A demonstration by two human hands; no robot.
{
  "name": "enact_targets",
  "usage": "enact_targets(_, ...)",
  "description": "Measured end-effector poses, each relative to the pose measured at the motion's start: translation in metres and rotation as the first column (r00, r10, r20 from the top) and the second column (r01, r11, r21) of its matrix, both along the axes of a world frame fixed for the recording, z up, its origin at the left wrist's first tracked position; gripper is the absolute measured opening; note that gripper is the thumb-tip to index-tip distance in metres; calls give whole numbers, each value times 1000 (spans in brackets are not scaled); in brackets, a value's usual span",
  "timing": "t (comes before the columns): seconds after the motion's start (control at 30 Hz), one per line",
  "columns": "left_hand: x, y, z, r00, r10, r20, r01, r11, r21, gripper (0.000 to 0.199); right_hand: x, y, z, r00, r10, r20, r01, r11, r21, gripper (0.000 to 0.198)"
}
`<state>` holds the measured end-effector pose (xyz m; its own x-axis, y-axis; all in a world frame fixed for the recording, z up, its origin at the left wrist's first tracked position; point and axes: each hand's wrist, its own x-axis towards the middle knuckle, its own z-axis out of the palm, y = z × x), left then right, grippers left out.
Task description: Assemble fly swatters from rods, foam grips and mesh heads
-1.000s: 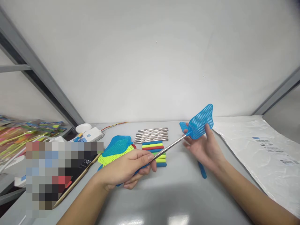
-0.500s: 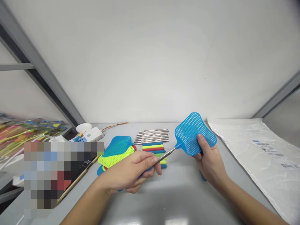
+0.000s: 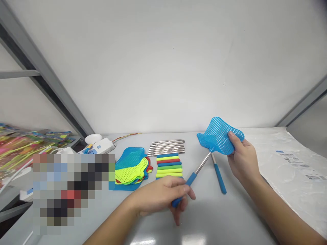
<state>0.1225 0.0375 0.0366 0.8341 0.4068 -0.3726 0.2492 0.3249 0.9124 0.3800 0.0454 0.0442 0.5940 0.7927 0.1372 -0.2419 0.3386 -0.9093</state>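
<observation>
Likely a small workshop: metal rods (image 3: 167, 147) and coloured grips (image 3: 169, 167) in rows, swatter heads (image 3: 130, 163) stacked on grey table (image 3: 209, 217); bagged goods (image 3: 22, 146) left, labelled plastic bag (image 3: 288, 177) right.

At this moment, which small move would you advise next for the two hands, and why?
Perhaps lower the held swatter onto the table beside the other blue swatter: the held one's mesh head, metal rod and blue handle look joined, with the left hand holding the handle and the right hand pinching the head.
</observation>
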Motion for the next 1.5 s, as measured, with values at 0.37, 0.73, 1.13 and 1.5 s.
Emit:
enact_targets(0.37, 56, -22, -36, 977, 200, 78, -203, 979, 33, 22, 34, 12, -2, 417, 385, 824, 76, 888, -453, 57)
enact_targets(0.73, 114, 17, -37, 979, 80, -186, -68, 995, 71, 18, 48, 14, -29, 44, 655, 754, 336, 701, -628, 37)
enact_targets(1.13, 100, -1, -16, 957, 197, -215, 108, 445, 889, 42, 48, 16, -29, 1, 713, 701, 285, 671, -684, 34)
enact_targets(1.5, 100, -2, -30, 950, 153, -273, 195, 391, 899, 32, 42, 14, -31, 3, 713, 701, 275, 673, -687, 34)
